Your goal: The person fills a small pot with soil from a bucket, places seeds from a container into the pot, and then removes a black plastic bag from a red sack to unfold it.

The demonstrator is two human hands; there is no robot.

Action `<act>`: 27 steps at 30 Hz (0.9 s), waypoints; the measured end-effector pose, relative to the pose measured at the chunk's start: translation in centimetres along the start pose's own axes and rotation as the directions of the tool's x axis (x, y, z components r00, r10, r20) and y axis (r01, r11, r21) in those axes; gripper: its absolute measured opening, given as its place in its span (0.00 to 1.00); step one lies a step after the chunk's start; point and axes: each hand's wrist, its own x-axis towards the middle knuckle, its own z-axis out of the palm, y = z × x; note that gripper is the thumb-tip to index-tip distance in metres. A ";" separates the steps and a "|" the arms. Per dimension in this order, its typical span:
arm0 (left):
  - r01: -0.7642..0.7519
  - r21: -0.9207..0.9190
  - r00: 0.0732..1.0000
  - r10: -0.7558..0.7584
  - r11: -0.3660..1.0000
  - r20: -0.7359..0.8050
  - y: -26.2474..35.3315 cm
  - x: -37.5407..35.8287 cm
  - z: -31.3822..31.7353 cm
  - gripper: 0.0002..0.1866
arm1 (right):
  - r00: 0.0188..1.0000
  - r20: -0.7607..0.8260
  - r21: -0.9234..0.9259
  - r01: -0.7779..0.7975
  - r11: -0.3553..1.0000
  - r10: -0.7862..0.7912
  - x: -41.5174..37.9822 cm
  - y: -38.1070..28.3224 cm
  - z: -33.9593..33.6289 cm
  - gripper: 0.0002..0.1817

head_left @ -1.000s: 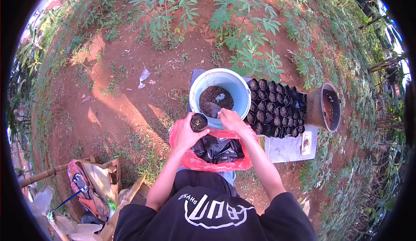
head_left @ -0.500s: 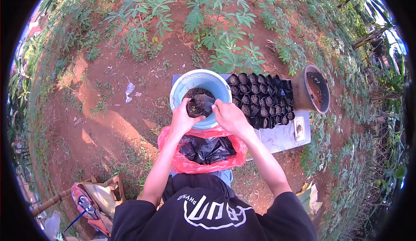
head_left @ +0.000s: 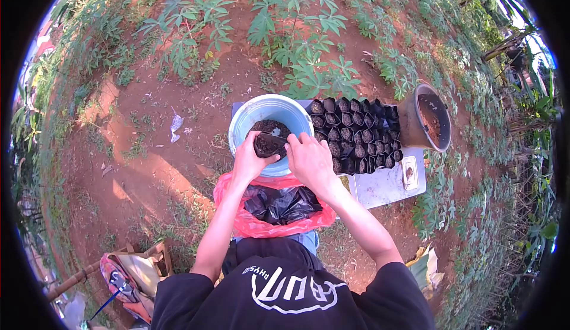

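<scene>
My left hand (head_left: 248, 159) is curled around a small black planting bag (head_left: 270, 148) with dark soil in its mouth, held above a light blue bucket (head_left: 238, 127). At the bag's right rim, my right hand (head_left: 310, 159) has its fingers pinched on a small dark scoop-like piece, mostly hidden by the fingers and hard to tell from the bag. Loose dark soil (head_left: 270, 127) lies inside the bucket beyond the bag.
Several soil-filled black planting bags (head_left: 356, 134) stand in rows on a grey table (head_left: 380, 190). Right of them are a brown bucket (head_left: 409, 122) and a small white tray (head_left: 409, 173). A red plastic bag (head_left: 237, 223) with black plastic (head_left: 282, 205) sits before me.
The dark piece at my right hand, earlier over the soil and bearing some, now sits tilted against the planting bag. My right hand has turned, knuckles more upward. The planting bag's soil shows more.
</scene>
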 end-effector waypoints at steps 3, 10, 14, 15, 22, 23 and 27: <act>0.005 -0.011 1.000 -0.005 1.000 -0.005 0.2 0.0 -0.2 0.38 | 0.998 -0.068 -0.014 0.012 1.000 -0.013 -0.3 -0.4 -0.8 0.09; -0.022 0.012 0.999 0.023 1.000 -0.044 -0.2 -0.2 -0.2 0.37 | 0.994 -0.068 -0.056 0.077 0.995 -0.080 -1.2 -0.9 -1.3 0.11; -0.033 0.019 0.997 0.034 0.999 -0.068 -0.3 -0.5 -0.3 0.38 | 0.997 -0.049 -0.091 0.054 0.994 -0.059 -1.5 -1.4 -1.4 0.14; -0.031 0.016 0.997 0.032 0.999 -0.069 -0.1 -0.6 -0.3 0.38 | 0.997 -0.037 -0.106 0.060 0.993 -0.065 -1.4 -1.4 -1.3 0.14; -0.026 0.020 0.995 0.028 0.999 -0.093 -0.2 -0.7 -0.6 0.37 | 0.993 -0.059 -0.095 0.098 0.991 -0.104 -1.4 -1.7 -1.3 0.14; -0.030 0.025 0.995 0.032 0.999 -0.092 -0.2 -0.7 -0.7 0.37 | 0.991 -0.073 -0.083 0.104 0.991 -0.110 -1.4 -1.7 -1.3 0.14; -0.030 0.034 0.995 0.033 0.999 -0.092 -0.1 -0.8 -0.9 0.38 | 0.981 -0.117 -0.067 0.146 0.987 -0.153 -1.2 -1.8 -1.9 0.15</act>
